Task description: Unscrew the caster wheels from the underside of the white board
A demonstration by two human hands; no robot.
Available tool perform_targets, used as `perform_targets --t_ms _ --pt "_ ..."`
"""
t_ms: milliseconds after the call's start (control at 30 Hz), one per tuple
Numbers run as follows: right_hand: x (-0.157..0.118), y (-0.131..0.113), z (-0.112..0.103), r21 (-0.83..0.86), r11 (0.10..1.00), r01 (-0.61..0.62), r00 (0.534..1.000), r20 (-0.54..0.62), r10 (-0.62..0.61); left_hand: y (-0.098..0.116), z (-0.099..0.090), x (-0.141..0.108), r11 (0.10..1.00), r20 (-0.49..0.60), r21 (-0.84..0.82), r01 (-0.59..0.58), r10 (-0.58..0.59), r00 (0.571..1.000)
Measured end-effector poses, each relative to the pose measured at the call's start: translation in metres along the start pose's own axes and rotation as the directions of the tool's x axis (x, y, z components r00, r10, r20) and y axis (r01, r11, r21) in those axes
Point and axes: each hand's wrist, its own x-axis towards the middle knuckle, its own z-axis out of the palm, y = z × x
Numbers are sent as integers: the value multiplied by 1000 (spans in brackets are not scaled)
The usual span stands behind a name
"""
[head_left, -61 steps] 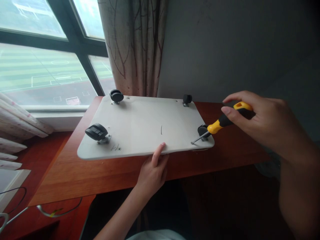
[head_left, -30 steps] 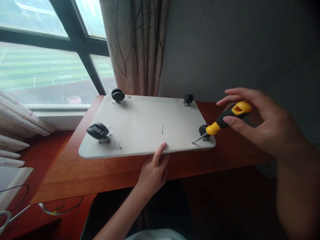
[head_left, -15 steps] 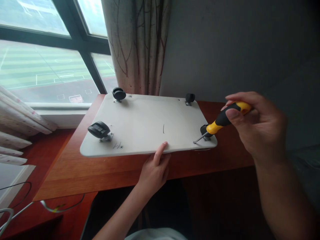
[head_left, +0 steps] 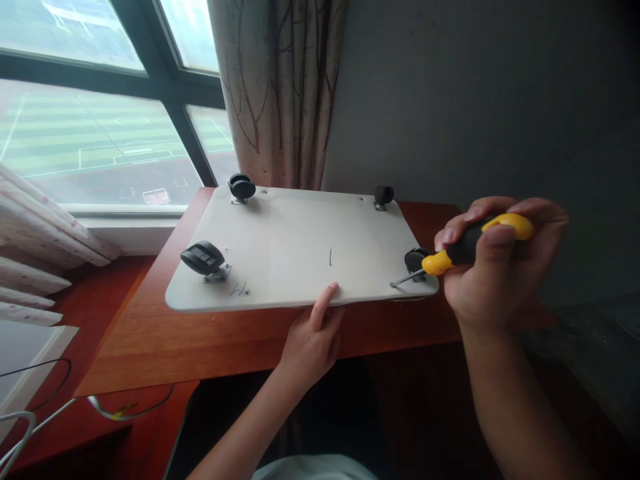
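Note:
A white board with rounded corners lies on the wooden table, a black caster wheel standing up at each corner. My right hand is wrapped round the handle of a yellow and black screwdriver. The tool slants down to the left, its tip at a screw spot beside the near right caster. At the board's near edge my left hand grips the rim, one finger on top and the others below, partly hidden.
The board rests on a reddish wooden table. Behind it hang a patterned curtain and a grey wall. A window is at the left. Cables run below the table's left side.
My right hand has turned about the screwdriver handle, and the handle has tipped lower to the right. The tip stays at the same spot. My left hand keeps its place on the board.

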Motion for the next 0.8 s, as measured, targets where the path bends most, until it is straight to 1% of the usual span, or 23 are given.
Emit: perform_targets --t_ms 100,167,267,367,500,633,800 --pt "4 4 -1 9 1000 16 999 -38 -15 0 -1 1 1000 -7 3 -3 3 1000" --pt "7 7 -3 13 1000 10 1000 -10 -10 1 -1 1 1000 -12 2 -8 8 1000" --pt "11 7 -5 -12 1000 6 998 66 -6 1 -1 1 1000 -11 -3 -7 7 1000" --pt "9 8 -4 22 999 24 997 70 -26 0 0 0 1000 -9 2 -2 2 1000" --pt "6 14 -2 64 998 -18 997 82 12 0 0 0 1000 -10 1 -1 1 1000" --pt "9 19 -5 59 998 -24 999 40 21 0 0 1 1000 -12 6 -4 4 1000" --pt "14 17 -10 115 990 -80 991 112 67 1 -1 1 1000 -9 10 -6 6 1000"
